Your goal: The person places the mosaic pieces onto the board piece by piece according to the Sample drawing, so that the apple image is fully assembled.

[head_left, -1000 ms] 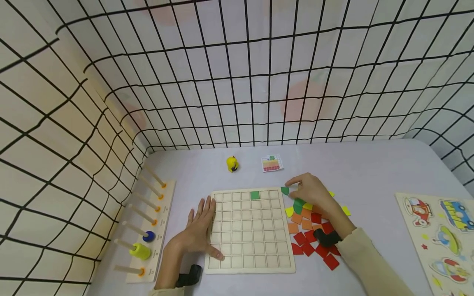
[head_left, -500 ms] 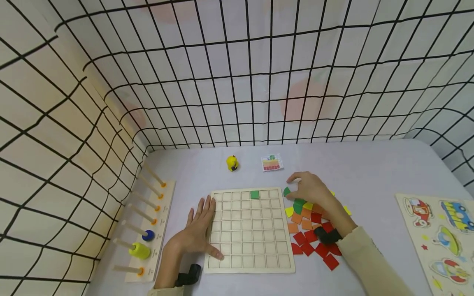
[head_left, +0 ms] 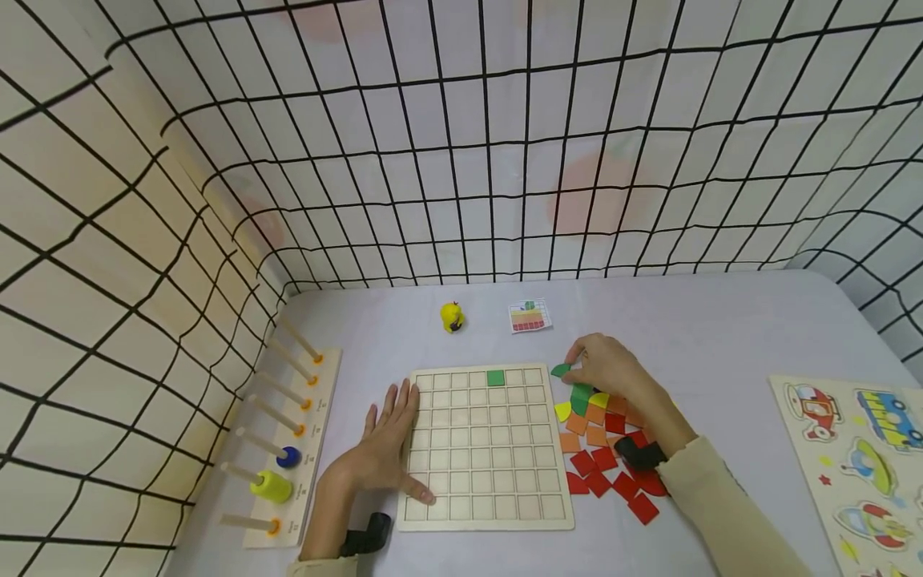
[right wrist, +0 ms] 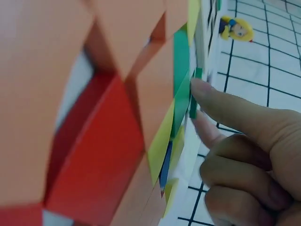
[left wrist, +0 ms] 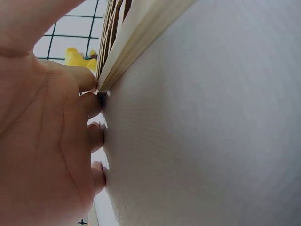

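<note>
A wooden grid board lies flat on the table, with one green square tile in its top row. My left hand rests spread along the board's left edge, its thumb over the lower left corner. In the left wrist view the fingertips touch the table beside the board's edge. Past the board's upper right corner, my right hand pinches a green curved-edge tile between thumb and forefinger. Below that hand spread loose tiles: green, yellow, orange and red.
A pegged board with a yellow cylinder and a blue ring stands on the left. A yellow figurine and a printed pattern card are at the back. A picture puzzle board lies at right.
The green curved-edge tile has turned between my right thumb and forefinger, and its position has shifted slightly right. My left hand stays at the board's edge.
</note>
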Tool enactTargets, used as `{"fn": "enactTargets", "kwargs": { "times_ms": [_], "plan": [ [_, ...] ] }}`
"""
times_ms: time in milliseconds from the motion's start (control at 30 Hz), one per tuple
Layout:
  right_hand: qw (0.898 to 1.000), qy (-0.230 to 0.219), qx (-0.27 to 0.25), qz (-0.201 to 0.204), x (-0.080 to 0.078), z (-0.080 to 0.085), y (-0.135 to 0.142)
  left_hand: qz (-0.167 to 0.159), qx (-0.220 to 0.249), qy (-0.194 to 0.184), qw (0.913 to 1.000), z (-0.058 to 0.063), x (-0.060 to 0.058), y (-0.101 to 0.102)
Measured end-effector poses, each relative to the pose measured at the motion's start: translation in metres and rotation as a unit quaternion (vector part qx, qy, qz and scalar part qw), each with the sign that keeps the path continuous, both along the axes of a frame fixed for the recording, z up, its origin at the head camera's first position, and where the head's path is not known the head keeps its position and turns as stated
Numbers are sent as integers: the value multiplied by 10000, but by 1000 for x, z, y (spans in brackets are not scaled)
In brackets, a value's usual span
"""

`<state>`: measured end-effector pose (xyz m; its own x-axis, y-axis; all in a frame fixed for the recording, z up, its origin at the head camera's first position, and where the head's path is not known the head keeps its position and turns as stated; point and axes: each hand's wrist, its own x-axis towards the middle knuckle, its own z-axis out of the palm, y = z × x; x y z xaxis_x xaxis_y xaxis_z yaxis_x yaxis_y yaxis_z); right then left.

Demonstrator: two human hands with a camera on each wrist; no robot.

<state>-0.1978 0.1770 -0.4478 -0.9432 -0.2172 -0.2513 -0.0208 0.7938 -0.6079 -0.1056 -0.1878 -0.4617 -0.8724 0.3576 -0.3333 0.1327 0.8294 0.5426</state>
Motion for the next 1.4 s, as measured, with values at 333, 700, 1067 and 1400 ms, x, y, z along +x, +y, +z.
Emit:
{"fn": "enactTargets", "kwargs": {
  "times_ms": [333, 700, 1067, 1400],
  "plan": [
    [9972, 595, -445, -104, -2, 5, -16, -49, 35, 21, 10000, -2, -1, -2],
    [9920, 170, -1227, 258, -7, -1, -74, -51, 98, 32, 9999, -3, 0, -5],
    [9965, 52, -814, 176, -3, -3, -105, -48, 152, -36, 9999, -1, -1, -1],
    [9930, 7, -1133, 338, -4, -7, -105, -47, 92, -21, 9999, 0, -1, -1]
  ]
}}
